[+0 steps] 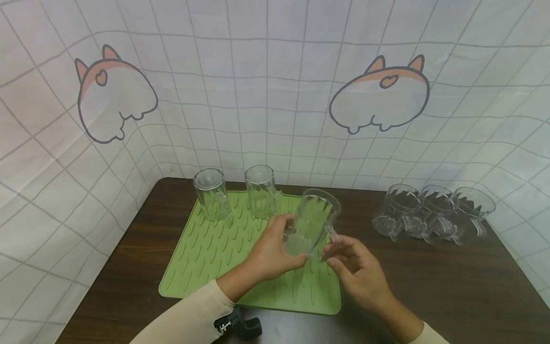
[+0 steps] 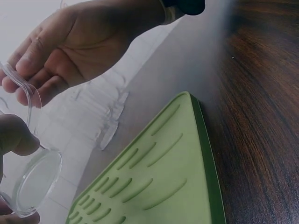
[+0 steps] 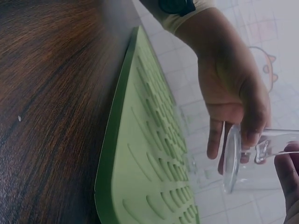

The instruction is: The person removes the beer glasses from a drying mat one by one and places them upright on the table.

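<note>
My left hand [image 1: 272, 248] grips a clear glass mug [image 1: 312, 215] round its lower body, thumb on the near side and fingers behind. The mug is tilted, its mouth up and away from me, above the right part of a green ridged mat [image 1: 206, 267]. At the handle on the right side, the thumb and curled fingers of my right hand [image 1: 358, 272] hold on. In the left wrist view, the mug's round base [image 2: 39, 179] hangs in the air beside the mat. Two more glass mugs, one [image 1: 212, 198] at the back left corner and another [image 1: 261, 193] beside it, stand upright on the mat.
Three clear mugs [image 1: 404, 203] stand close together in a row at the back right of the dark wooden table [image 1: 429, 296], handles toward the front right. A white gridded cloth [image 1: 266, 95] with cartoon animal prints hangs behind and at both sides.
</note>
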Demonstrator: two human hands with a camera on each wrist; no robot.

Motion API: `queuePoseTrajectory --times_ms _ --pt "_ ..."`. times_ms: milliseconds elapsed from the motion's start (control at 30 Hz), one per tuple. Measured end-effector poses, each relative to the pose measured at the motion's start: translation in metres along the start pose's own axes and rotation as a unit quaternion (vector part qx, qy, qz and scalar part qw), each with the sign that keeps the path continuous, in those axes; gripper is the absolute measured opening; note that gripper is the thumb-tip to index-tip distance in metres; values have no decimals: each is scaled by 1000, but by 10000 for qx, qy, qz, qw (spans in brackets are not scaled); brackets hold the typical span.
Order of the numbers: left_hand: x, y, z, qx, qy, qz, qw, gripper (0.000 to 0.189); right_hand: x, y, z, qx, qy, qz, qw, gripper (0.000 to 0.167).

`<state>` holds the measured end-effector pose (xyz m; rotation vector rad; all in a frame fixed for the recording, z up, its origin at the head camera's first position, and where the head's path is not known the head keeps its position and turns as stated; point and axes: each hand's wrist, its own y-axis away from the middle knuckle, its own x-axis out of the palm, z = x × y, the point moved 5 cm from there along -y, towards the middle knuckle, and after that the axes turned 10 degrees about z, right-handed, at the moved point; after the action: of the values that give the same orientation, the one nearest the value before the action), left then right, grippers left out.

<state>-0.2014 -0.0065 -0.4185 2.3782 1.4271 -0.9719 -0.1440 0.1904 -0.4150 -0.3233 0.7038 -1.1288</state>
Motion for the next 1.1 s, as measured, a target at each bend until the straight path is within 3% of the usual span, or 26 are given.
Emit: queuePoseTrajectory --times_ms 233,567,833,1100 --pt "4 -1 1 -112 84 124 9998 84 4 0 2 47 320 79 9994 50" --pt "10 -1 5 -331 174 276 9989 84 7 -1 3 -395 350 274 9982 48" --pt "11 0 7 -398 160 386 9983 84 8 -2 5 -501 331 298 9978 45" --pt "14 0 9 -308 364 498 9976 80 9 -2 7 -716 216 454 9962 29"
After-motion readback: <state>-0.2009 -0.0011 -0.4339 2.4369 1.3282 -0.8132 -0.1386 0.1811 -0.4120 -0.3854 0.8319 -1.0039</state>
